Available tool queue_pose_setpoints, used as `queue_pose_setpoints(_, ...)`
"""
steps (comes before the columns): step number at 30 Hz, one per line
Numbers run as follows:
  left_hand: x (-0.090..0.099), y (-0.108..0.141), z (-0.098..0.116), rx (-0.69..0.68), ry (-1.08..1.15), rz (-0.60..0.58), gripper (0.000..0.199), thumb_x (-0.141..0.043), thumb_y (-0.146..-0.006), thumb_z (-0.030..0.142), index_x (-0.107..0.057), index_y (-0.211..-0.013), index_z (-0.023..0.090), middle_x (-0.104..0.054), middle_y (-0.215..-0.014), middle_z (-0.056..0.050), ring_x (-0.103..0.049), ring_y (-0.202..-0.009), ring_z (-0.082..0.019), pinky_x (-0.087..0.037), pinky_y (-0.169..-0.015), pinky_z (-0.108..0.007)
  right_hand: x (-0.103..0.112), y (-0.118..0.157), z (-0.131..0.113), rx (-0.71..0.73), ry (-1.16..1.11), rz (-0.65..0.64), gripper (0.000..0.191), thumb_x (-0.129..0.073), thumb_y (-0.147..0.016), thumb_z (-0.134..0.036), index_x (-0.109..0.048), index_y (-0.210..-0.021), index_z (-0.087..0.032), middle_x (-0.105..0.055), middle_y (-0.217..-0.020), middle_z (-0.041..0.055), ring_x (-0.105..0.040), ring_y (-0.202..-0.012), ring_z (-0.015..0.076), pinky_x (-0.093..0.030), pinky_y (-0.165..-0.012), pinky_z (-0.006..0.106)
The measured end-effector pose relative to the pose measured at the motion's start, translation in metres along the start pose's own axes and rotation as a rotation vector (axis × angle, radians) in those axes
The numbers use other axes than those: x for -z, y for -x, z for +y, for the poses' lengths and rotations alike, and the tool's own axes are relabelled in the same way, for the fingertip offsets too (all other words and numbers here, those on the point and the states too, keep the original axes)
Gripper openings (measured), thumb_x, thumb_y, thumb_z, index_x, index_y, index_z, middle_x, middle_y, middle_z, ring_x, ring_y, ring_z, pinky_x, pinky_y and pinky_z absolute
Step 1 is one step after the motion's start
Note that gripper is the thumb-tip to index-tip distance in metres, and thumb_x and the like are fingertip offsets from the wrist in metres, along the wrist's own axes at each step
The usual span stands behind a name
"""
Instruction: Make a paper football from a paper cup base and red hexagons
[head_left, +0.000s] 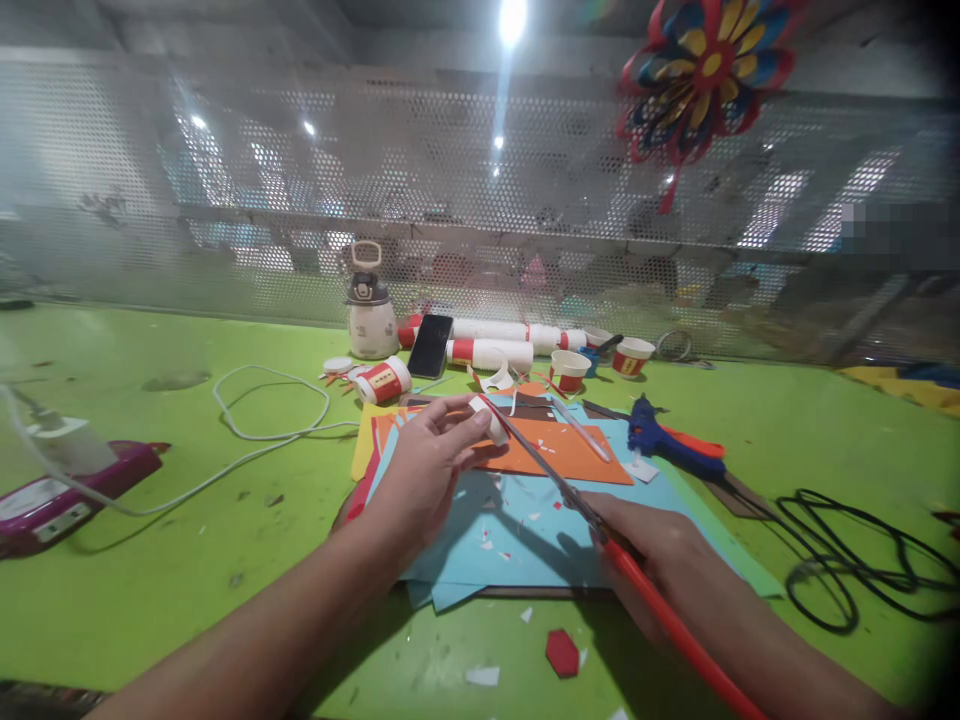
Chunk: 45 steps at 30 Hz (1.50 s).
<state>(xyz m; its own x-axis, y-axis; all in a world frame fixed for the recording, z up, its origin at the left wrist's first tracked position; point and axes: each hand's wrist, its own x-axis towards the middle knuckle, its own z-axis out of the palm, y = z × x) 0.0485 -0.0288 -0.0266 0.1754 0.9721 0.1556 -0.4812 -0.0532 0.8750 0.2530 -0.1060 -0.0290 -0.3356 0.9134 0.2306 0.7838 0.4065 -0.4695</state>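
Left hand [431, 460] pinching white paper piece [491, 420], right hand [652, 550] gripping red-handled scissors [581, 503], both above blue paper [517, 550].

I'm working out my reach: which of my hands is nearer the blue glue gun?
Right. Your right hand, holding the scissors, is just this side of the glue gun; your left hand, holding a small white piece, is farther off, to its left.

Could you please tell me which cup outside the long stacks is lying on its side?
The cup by the bottle, left of the phone; the other loose cups, to the phone's right, stand upright.
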Motion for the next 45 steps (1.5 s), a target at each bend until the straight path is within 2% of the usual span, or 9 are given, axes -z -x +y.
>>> queue_pose_setpoints(5, 0.0, 0.0, 0.001, -0.001, 0.017, -0.009, 0.019, -0.071, -0.077, 0.024, -0.061, -0.089, 0.014, -0.068, -0.084, -0.007, -0.063, -0.081, -0.018, -0.051, -0.081, -0.038, -0.001, 0.0, 0.0, -0.007, -0.019, -0.012, 0.025, -0.044, -0.091, -0.019, -0.065, -0.105, -0.02, -0.073, -0.107, 0.0065, -0.067, -0.091, 0.0239, -0.05, -0.08, 0.033)
queue_pose_setpoints(11, 0.001, -0.001, 0.003, 0.009, 0.028, 0.031, 0.018, -0.068, -0.079, 0.026, -0.061, -0.091, 0.015, -0.069, -0.084, -0.007, -0.065, -0.076, -0.018, -0.051, -0.079, -0.039, -0.001, -0.001, 0.001, -0.015, -0.051, -0.028, 0.029, -0.048, -0.093, -0.023, -0.064, -0.117, -0.023, -0.072, -0.11, 0.0048, -0.066, -0.097, 0.024, -0.049, -0.085, 0.034)
queue_pose_setpoints(16, -0.001, 0.0, 0.006, -0.006, 0.03, 0.059, 0.024, -0.073, -0.074, 0.026, -0.061, -0.091, 0.015, -0.07, -0.082, -0.007, -0.066, -0.077, -0.019, -0.051, -0.08, -0.038, 0.002, -0.002, -0.001, 0.021, -0.047, -0.045, 0.035, -0.048, -0.093, -0.024, -0.06, -0.126, -0.021, -0.069, -0.117, 0.0087, -0.065, -0.102, 0.0259, -0.049, -0.09, 0.038)
queue_pose_setpoints(24, -0.004, 0.002, 0.007, -0.01, 0.049, 0.06, 0.026, -0.075, -0.071, 0.024, -0.061, -0.09, 0.014, -0.07, -0.085, -0.009, -0.065, -0.073, -0.018, -0.051, -0.077, -0.038, 0.001, -0.003, 0.0, 0.046, -0.059, -0.037, 0.035, -0.047, -0.093, -0.022, -0.06, -0.126, -0.022, -0.069, -0.118, 0.0086, -0.065, -0.101, 0.0251, -0.05, -0.088, 0.037)
queue_pose_setpoints(32, -0.004, 0.003, 0.006, -0.011, 0.034, 0.054, 0.024, -0.073, -0.074, 0.024, -0.06, -0.091, 0.014, -0.07, -0.086, -0.008, -0.065, -0.076, -0.018, -0.05, -0.078, -0.037, 0.006, -0.001, -0.01, 0.039, -0.074, 0.005, 0.028, -0.047, -0.092, -0.022, -0.068, -0.11, -0.023, -0.075, -0.097, 0.006, -0.069, -0.084, 0.025, -0.055, -0.075, 0.034)
queue_pose_setpoints(36, -0.003, 0.004, 0.005, -0.013, 0.023, 0.036, 0.022, -0.073, -0.074, 0.025, -0.061, -0.09, 0.015, -0.069, -0.082, -0.007, -0.065, -0.076, -0.018, -0.05, -0.078, -0.038, 0.005, -0.002, -0.008, 0.015, -0.071, -0.011, 0.023, -0.046, -0.092, -0.021, -0.068, -0.098, -0.021, -0.074, -0.09, 0.0049, -0.068, -0.082, 0.0242, -0.053, -0.081, 0.036)
queue_pose_setpoints(40, -0.003, 0.003, 0.006, -0.007, 0.017, 0.051, 0.024, -0.075, -0.072, 0.026, -0.062, -0.09, 0.015, -0.068, -0.081, -0.006, -0.065, -0.075, -0.018, -0.049, -0.078, -0.038, 0.003, -0.003, -0.003, -0.009, -0.073, -0.042, 0.023, -0.049, -0.092, -0.019, -0.066, -0.107, -0.022, -0.072, -0.102, 0.0062, -0.066, -0.091, 0.0252, -0.049, -0.089, 0.04)
queue_pose_setpoints(45, -0.004, 0.002, 0.007, -0.02, 0.036, 0.083, 0.026, -0.077, -0.069, 0.023, -0.062, -0.089, 0.014, -0.068, -0.085, -0.007, -0.066, -0.073, -0.018, -0.051, -0.077, -0.038, 0.004, -0.001, -0.004, 0.001, -0.071, -0.056, 0.029, -0.048, -0.093, -0.024, -0.062, -0.118, -0.022, -0.069, -0.116, 0.009, -0.064, -0.101, 0.0265, -0.049, -0.088, 0.039)
